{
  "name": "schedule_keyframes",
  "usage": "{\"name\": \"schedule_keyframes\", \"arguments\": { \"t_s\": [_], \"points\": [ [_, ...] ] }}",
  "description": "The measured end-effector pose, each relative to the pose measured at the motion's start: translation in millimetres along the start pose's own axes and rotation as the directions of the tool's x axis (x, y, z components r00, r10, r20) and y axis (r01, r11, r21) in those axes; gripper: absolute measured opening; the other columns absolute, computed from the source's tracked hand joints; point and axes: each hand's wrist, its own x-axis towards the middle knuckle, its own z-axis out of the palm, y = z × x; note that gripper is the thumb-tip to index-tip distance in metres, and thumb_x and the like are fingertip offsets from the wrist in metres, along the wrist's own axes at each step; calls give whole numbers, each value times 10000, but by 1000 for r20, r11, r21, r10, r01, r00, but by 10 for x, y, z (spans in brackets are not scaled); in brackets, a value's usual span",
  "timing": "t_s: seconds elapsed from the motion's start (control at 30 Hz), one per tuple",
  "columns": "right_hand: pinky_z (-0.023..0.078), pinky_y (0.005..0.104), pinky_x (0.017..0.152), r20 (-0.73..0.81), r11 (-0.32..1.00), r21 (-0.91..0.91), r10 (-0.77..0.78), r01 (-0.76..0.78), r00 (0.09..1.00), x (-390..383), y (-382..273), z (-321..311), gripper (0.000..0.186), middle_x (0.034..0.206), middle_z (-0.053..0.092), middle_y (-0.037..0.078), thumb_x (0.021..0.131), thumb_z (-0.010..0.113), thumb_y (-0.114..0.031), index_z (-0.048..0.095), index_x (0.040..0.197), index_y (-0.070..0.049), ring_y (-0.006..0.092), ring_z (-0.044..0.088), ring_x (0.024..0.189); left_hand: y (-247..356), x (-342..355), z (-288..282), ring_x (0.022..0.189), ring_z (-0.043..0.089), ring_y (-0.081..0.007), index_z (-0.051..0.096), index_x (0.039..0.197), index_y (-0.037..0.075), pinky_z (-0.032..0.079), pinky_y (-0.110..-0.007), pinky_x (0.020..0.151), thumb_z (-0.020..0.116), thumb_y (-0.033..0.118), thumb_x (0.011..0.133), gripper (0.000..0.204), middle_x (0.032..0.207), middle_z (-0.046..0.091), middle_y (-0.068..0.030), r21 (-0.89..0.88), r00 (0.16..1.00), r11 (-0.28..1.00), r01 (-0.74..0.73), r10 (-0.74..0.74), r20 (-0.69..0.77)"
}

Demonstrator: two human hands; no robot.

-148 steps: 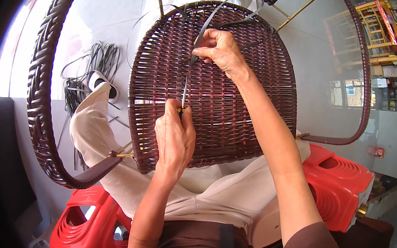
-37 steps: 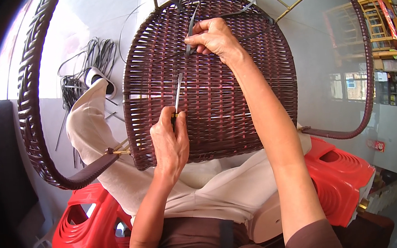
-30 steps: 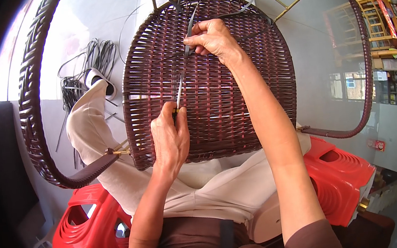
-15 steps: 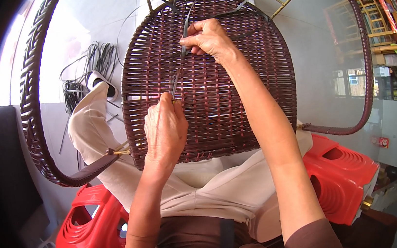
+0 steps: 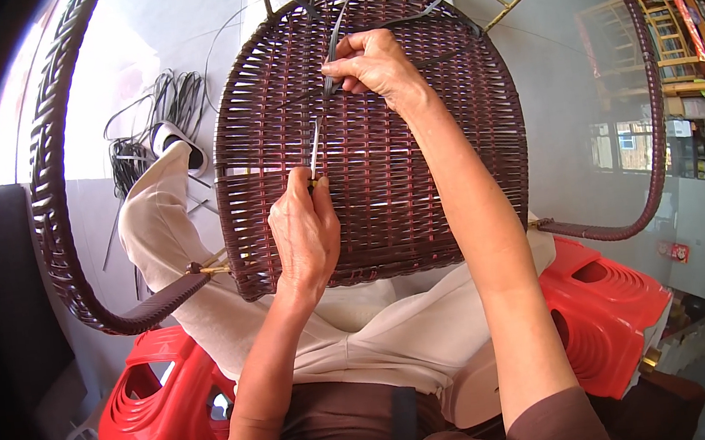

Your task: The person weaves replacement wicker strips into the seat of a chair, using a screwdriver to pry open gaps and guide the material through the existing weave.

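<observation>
And there was the left hand (image 5: pixel 305 230), fist wrapped firmly around the handle of a slim metal tool (image 5: pixel 315 148) over the left-of-centre part of the woven brown seat (image 5: pixel 426 177)! The blade pointed away from the person, its long axis running nearly along the seat's front-to-back line, with the tip leaning a touch right. Whether that tip touched the weave, you couldn't tell. Up beyond it, the right hand (image 5: pixel 374 68) had the dark grey strip (image 5: pixel 337 30) pinched between thumb and fingers, just past the tool's tip! The strip rose from the weave, its held length pointing toward the far rim and slanting slightly right. Off to the left, a tangle of loose strips (image 5: pixel 178 101) lay on the floor beside a shoe (image 5: pixel 179 144).
</observation>
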Motion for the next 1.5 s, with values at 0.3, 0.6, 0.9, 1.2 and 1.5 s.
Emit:
{"name": "schedule_keyframes", "arguments": {
  "t_s": [0.3, 0.6, 0.9, 1.2, 1.5],
  "points": [
    [443, 177, 375, 79, 999, -22, 45, -43, 996, 45, -56, -42, 126, 624, 621, 89, 688, 700, -13, 623, 778, 29, 83, 556, 444, -6, 1, 40, 500, 537, -350, 488, 861, -22, 400, -389, 454, 512, 43, 843, 71, 601, 537, -195, -5, 999, 1000, -26, 26, -41],
    [458, 157, 441, 125, 989, -120, 96, -81, 987, 48, -82, -44, 130, 661, 629, 31, 721, 708, -95, 635, 802, -24, 45, 552, 497, -53, -9, 68, 483, 529, -327, 490, 879, -27, 398, -372, 445, 513, 37, 845, 76, 589, 526, -184, -20, 994, 996, -84, 83, -70],
    [441, 185, 366, 112, 996, -52, 83, -77, 990, 46, -160, -42, 91, 623, 622, 73, 699, 687, -34, 627, 755, 4, 81, 562, 445, -69, -17, 75, 509, 538, -330, 489, 885, -22, 405, -378, 460, 513, 39, 845, 77, 615, 535, -185, -33, 997, 998, -60, 58, -58],
    [496, 192, 443, 47, 992, -54, 117, -115, 992, 34, -111, -22, 158, 672, 624, 67, 714, 693, -76, 612, 811, 19, 81, 577, 505, -85, -15, 80, 514, 541, -335, 491, 894, -23, 407, -388, 466, 512, 56, 850, 93, 619, 540, -185, -26, 993, 996, -89, 86, -76],
    [493, 213, 388, 18, 998, -19, 60, -60, 998, -19, -94, 23, 84, 638, 616, 131, 709, 649, 46, 597, 774, 62, 130, 588, 468, -86, -16, 70, 517, 541, -338, 487, 889, -23, 407, -390, 473, 511, 54, 849, 90, 629, 543, -190, -16, 995, 997, -73, 72, -63]
  ]
}}
